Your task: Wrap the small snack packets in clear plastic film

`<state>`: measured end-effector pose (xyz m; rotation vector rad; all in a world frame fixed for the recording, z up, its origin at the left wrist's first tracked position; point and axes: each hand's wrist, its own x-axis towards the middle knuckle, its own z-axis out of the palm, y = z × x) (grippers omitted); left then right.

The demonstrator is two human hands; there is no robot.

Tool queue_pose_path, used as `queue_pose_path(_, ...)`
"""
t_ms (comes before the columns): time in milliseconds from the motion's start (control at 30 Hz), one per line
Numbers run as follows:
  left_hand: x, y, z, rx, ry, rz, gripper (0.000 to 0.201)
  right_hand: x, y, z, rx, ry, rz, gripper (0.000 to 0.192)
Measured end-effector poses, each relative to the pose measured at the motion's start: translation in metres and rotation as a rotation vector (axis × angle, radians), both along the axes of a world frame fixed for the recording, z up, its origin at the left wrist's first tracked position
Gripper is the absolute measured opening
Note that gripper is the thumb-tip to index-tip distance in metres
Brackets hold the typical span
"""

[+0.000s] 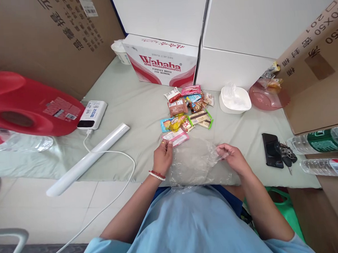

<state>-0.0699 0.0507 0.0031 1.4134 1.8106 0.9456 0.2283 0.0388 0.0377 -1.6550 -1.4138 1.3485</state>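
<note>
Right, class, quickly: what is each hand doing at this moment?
Left hand: closed, pinching one edge of the clear bag.
Right hand: closed, pinching the bag's other edge.

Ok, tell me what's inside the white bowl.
The white bowl holds crumpled clear plastic, apparently a bag or film. Whatever lies beneath that plastic is covered and cannot be seen.

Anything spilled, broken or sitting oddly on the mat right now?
Nothing looks spilled or broken. The snack packets lie in a loose heap, and both the left hand and the right hand hold a crumpled clear plastic bag. The phone lies flat beside keys.
</note>
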Motion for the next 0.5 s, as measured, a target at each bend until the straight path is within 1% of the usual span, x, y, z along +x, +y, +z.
queue_pose_path(67, 0.0, 0.003, -0.004, 0.005, 0.006, 0.007, 0.028, 0.008, 0.005, -0.002, -0.128, 0.094, -0.124, 0.054)
queue_pose_path(133, 0.003, 0.004, -0.006, 0.046, 0.016, 0.024, 0.022, 0.016, 0.006, -0.004, -0.218, 0.132, -0.208, 0.061)
queue_pose_path(167, 0.005, 0.003, -0.006, 0.099, 0.036, 0.04, 0.022, 0.019, 0.006, -0.005, -0.239, 0.137, -0.239, 0.062)
queue_pose_path(233, 0.01, -0.001, -0.003, 0.272, 0.123, 0.076, 0.027, 0.022, 0.003, -0.009, -0.232, 0.128, -0.278, 0.062)
queue_pose_path(267, 0.013, -0.004, -0.001, 0.371, 0.183, 0.081, 0.03, 0.022, 0.001, -0.011, -0.218, 0.115, -0.286, 0.06)
queue_pose_path(300, 0.016, -0.008, 0.001, 0.458, 0.245, 0.057, 0.029, 0.022, -0.001, -0.013, -0.202, 0.095, -0.286, 0.058)
queue_pose_path(333, 0.018, -0.011, 0.003, 0.518, 0.305, -0.009, 0.026, 0.023, -0.003, -0.016, -0.186, 0.069, -0.281, 0.055)
queue_pose_path(367, 0.021, -0.015, 0.004, 0.543, 0.359, -0.113, 0.022, 0.024, -0.004, -0.019, -0.174, 0.039, -0.267, 0.053)
queue_pose_path(400, 0.023, -0.019, 0.004, 0.536, 0.409, -0.235, 0.02, 0.026, -0.005, -0.022, -0.167, 0.004, -0.244, 0.05)
queue_pose_path(467, 0.025, -0.026, -0.001, 0.459, 0.507, -0.465, 0.025, 0.035, -0.004, -0.025, -0.142, -0.112, -0.189, 0.046)
queue_pose_path(500, 0.025, -0.029, -0.005, 0.411, 0.553, -0.541, 0.029, 0.041, -0.002, -0.025, -0.105, -0.212, -0.168, 0.043)
